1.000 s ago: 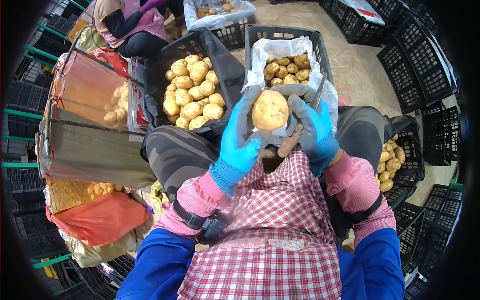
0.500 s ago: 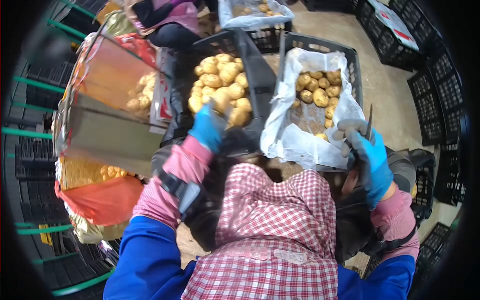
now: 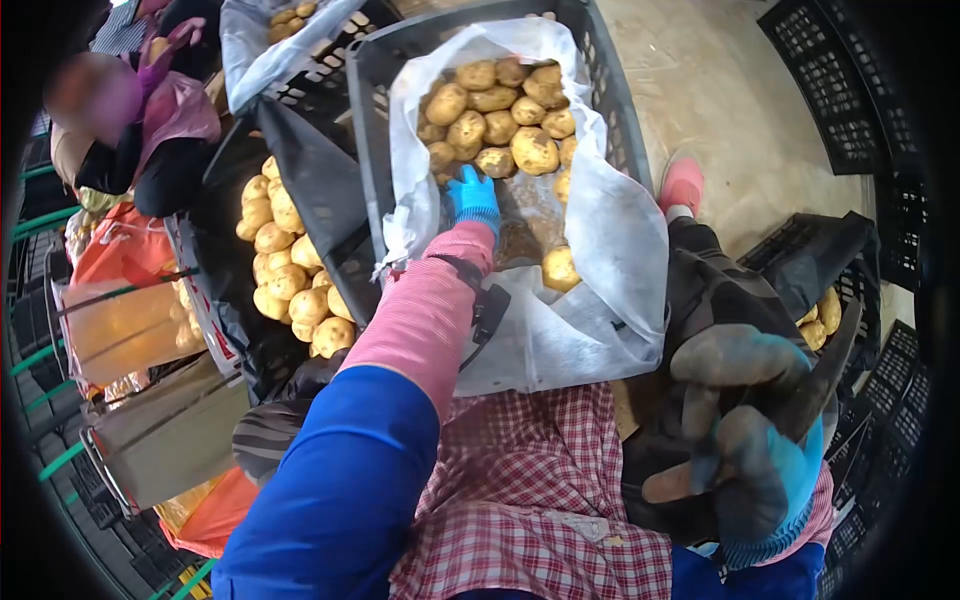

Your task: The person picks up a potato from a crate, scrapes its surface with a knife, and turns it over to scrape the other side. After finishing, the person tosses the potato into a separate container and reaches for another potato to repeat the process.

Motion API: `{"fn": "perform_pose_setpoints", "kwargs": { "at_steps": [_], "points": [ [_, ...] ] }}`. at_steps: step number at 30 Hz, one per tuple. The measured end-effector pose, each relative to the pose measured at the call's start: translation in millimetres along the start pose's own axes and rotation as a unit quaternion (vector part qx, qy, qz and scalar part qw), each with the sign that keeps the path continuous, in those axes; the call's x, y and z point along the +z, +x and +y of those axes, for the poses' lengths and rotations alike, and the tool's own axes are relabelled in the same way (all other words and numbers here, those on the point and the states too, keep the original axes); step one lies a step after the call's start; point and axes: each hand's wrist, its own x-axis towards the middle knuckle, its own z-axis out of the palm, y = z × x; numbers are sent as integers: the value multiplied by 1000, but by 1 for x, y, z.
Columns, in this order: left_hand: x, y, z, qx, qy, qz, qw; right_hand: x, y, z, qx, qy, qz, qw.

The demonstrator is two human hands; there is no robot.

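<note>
My left hand (image 3: 474, 197), in a blue glove, reaches into a dark crate (image 3: 632, 120) lined with white sheeting (image 3: 615, 230). Its fingertips are at the near edge of the potatoes (image 3: 500, 127) there; whether they grip one is hidden. A single potato (image 3: 561, 268) lies nearer me on the liner. Close to the camera at lower right, my right hand (image 3: 755, 430), in a stained grey and blue glove, is closed around a knife. The dark knife blade (image 3: 825, 375) points up and to the right.
Left of the lined crate, a black-lined crate (image 3: 345, 185) holds pale potatoes (image 3: 290, 265). Another lined crate (image 3: 290, 65) stands beyond it. A co-worker (image 3: 180, 110) sits at upper left. Black crates (image 3: 825, 100) stand at right, and a pink shoe (image 3: 682, 185) rests on the floor.
My left hand has moved from the pale potatoes into the white-lined crate. My view has shifted right, and my right hand with the knife now appears lower and nearer.
</note>
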Motion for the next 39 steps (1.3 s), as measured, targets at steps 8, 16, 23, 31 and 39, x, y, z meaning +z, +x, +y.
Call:
{"fn": "perform_pose_setpoints", "kwargs": {
  "at_steps": [8,16,23,31,39],
  "points": [
    [-119,-90,48,37,-697,-121,706,-8,-10,-2,32,32,-59,997],
    [-269,-265,13,237,-726,-65,642,18,26,67,-391,-400,20,829],
    [-260,-339,-23,226,-737,73,633,69,-5,89,-371,-567,44,734],
    [-212,-379,-26,74,-754,171,630,68,-2,150,-430,-432,-88,788],
    [-189,-389,-60,62,-846,85,523,85,-19,156,-409,-664,-116,615]
  ]
}}
